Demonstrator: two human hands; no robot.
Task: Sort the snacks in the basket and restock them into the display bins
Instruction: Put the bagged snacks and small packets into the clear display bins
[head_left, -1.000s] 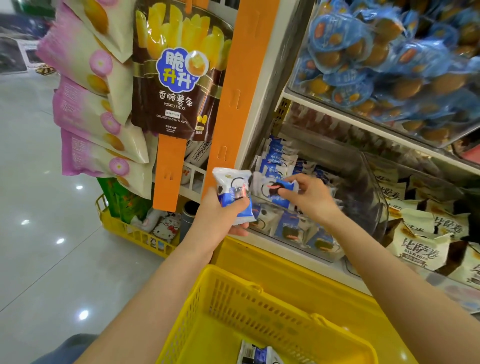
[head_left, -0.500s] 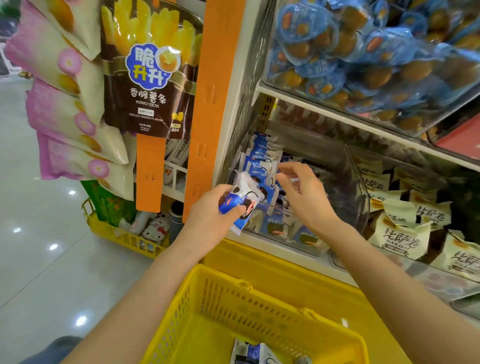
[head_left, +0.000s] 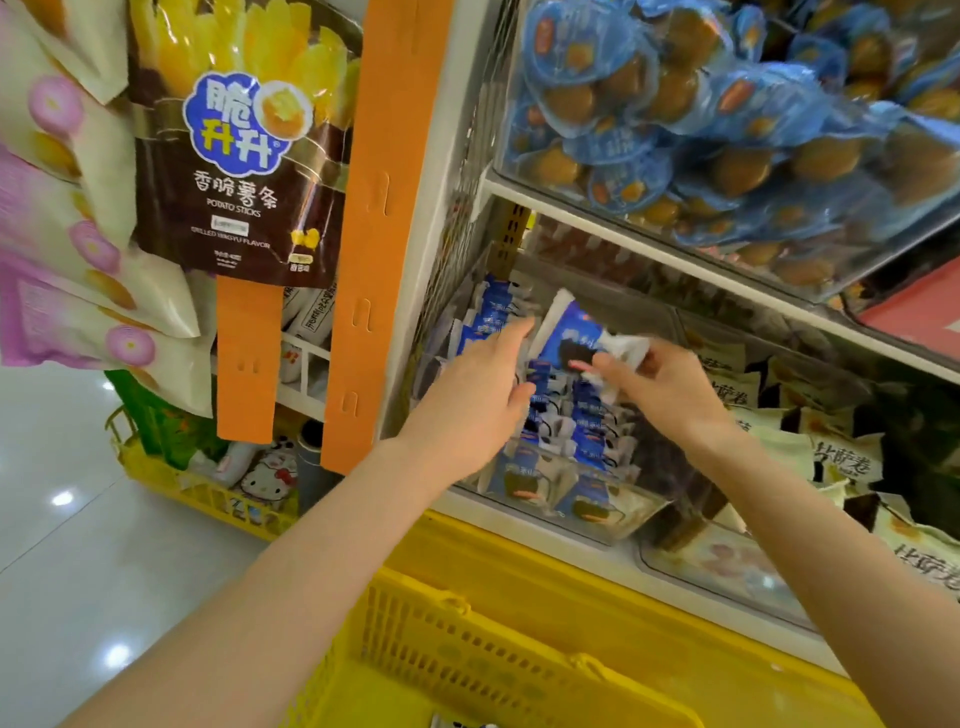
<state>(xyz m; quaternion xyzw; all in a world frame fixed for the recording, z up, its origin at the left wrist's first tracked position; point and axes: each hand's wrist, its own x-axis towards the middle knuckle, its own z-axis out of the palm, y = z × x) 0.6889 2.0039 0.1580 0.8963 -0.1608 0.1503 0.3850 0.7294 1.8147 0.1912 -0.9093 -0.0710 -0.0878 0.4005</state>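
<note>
Snack packet (head_left: 563, 338), blue and white, sits at the centre of the frame just above the clear display bin (head_left: 613, 519), caught between the two hands. Restocking looks well under way rather than finished: the bin already holds upright rows of matching blue packets (head_left: 587, 431) from its front wall back towards the rear, and this one is not yet slotted in. The yellow basket (head_left: 467, 639) at the bottom of the frame shows mostly bare mesh, with only a sliver of wrapper (head_left: 452, 723) at the bottom edge, so I judge a little stock is left to sort; how much cannot be told. The right hand (head_left: 670, 384), right of centre, has its fingers (head_left: 605, 364) pinched narrow on the packet's white crimped end. The left hand (head_left: 478, 395), left of centre, reaches into the bin with fingers fairly straight, tips against the rear packets and the held packet's left edge; it seems to steady the row rather than grip anything, though blur leaves that unsure. Cream packets (head_left: 841, 462) fill the neighbouring bin at right.
</note>
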